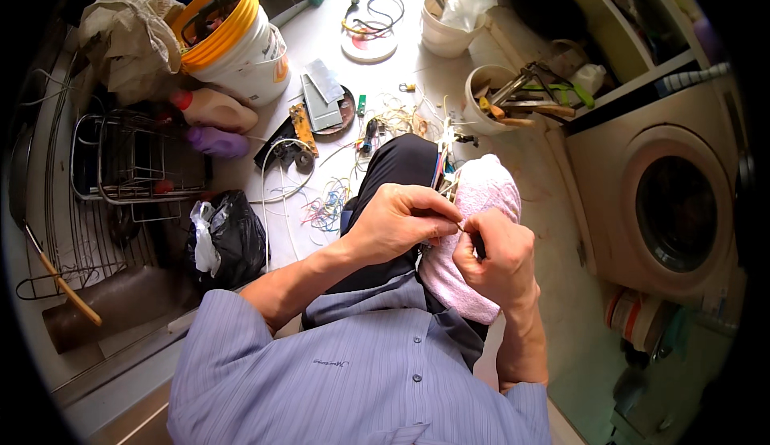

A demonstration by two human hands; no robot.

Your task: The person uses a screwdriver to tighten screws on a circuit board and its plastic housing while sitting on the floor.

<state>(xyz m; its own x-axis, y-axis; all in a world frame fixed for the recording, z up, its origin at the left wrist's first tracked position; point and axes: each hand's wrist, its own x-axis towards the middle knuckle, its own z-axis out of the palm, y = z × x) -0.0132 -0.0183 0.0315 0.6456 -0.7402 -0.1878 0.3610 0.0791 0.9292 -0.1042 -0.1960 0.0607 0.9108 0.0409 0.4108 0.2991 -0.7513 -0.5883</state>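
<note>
My left hand (401,219) and my right hand (499,256) meet above my lap, fingertips nearly touching. Each hand is closed in a pinch. A tiny thin dark piece shows between the fingertips, too small to name. Under my right hand a pink towel (488,192) covers my right thigh and knee. Several coloured wires (443,164) stand up between my knees, just beyond the hands; their lower part is hidden. Loose thin wires (327,208) lie tangled on the floor beside my left leg.
A white bucket with a yellow rim (249,56) and bottles (212,112) stand at the left, near a black plastic bag (233,240). Ahead are flat grey panels (321,96) and a cable coil (377,20). Right are a tool bucket (481,112) and washing machine (597,176).
</note>
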